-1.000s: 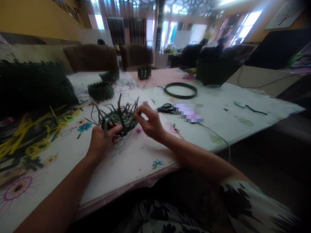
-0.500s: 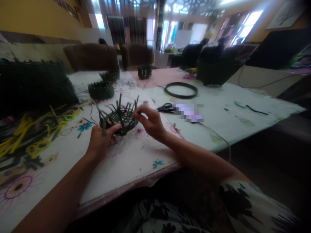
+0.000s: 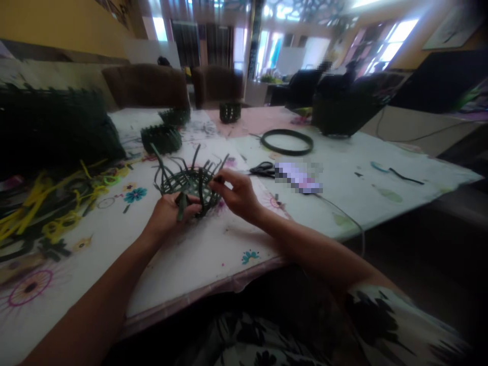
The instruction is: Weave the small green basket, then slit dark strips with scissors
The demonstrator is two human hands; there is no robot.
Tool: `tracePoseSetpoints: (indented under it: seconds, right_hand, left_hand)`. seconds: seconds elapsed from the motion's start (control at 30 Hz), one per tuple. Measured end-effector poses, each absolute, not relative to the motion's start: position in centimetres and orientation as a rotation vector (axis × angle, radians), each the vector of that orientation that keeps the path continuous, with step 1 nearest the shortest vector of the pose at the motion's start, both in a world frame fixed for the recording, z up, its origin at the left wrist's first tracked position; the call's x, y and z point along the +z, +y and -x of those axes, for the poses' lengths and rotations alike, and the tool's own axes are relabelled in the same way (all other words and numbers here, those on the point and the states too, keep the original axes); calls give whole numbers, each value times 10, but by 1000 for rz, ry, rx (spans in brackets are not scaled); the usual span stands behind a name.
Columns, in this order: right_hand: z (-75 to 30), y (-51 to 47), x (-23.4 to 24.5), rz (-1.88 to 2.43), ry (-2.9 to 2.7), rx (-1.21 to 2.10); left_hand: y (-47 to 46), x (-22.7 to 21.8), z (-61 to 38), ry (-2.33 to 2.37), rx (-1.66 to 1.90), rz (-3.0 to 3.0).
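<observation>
A small, partly woven basket [image 3: 186,182] of dark green strips is held just over the flowered tabletop, its loose strip ends sticking up all round. On its near left side my left hand [image 3: 171,211] is closed, the thumb pressed along the rim and a strip end jutting out past the fingers. Over at the right rim, my right hand [image 3: 236,193] pinches the end of a dark green strip between thumb and fingertips. The underside of the basket is partly hidden by my left hand.
Black-handled scissors [image 3: 263,169] lie right of the basket, by a blurred purple item [image 3: 297,177] with a cord. Beyond is a dark green ring [image 3: 287,141]. Small woven baskets [image 3: 161,139] stand behind, a large one [image 3: 57,127] at left beside yellow strips [image 3: 34,203].
The basket has turned and tilted in my hands, so more of its inside shows. My left hand has shifted right along its near side; my right hand stays pinched at the right rim.
</observation>
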State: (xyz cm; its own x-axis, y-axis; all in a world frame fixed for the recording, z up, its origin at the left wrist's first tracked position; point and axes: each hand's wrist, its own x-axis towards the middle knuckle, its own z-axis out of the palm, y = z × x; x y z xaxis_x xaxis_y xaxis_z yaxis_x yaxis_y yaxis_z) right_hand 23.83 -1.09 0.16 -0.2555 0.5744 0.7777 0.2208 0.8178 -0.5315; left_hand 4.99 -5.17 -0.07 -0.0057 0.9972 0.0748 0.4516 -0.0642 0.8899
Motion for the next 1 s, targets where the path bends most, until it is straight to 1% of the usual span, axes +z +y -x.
tracePoseSetpoints:
  seconds: [0.2, 0.37, 0.43, 0.6, 1.0]
  right_hand:
    - [-238, -12, 4, 807, -1821, 141]
    - [-239, -11, 3, 877, -1686, 246]
    - [-239, -9, 0, 869, -1760, 200]
    - [-233, -5, -13, 838, -2145, 112]
    - [-224, -1, -33, 952, -2311, -31]
  left_hand:
    - [-51, -7, -53, 1467, 1117, -1462]
    - [-52, -7, -54, 1416, 1270, -1247]
    - [-50, -6, -53, 1404, 1322, -1159]
    - [-46, -2, -45, 1347, 1399, -1048]
    - [-46, 0, -44, 1325, 1409, -927]
